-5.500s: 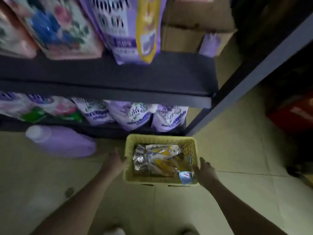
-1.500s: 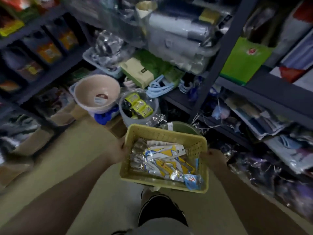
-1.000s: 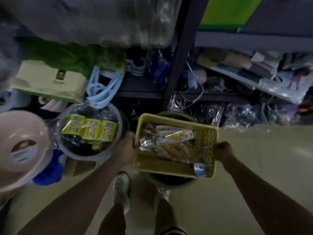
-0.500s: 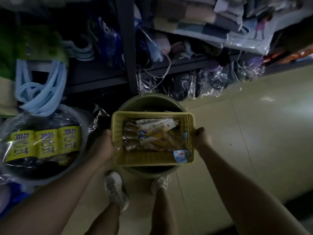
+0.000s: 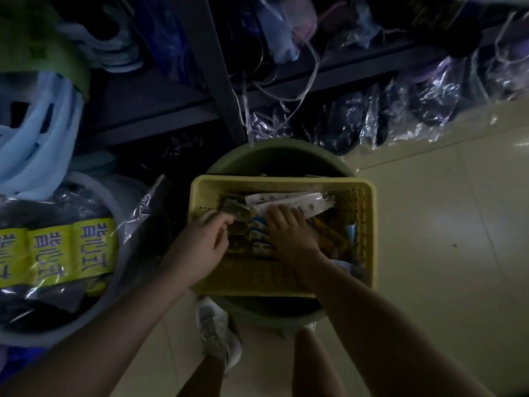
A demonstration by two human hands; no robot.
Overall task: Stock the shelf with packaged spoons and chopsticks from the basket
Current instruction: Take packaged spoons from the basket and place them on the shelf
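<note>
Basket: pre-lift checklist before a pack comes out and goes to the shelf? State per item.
1. Yellow basket supported: ok, it sits across the rim of the green bucket.
2. Both hands inside the basket: ok, left hand and right hand are on the packs.
3. Left grip closed on a pack: cannot tell; fingers curl at the dark packs, contact is too dim to read.
4. Right grip closed: not ok, fingers lie flat on the white-and-blue pack.
5. One pack singled out: not ok, packs overlap in a heap.
6. Free slot on the shelf: cannot tell, dark and crowded.
</note>
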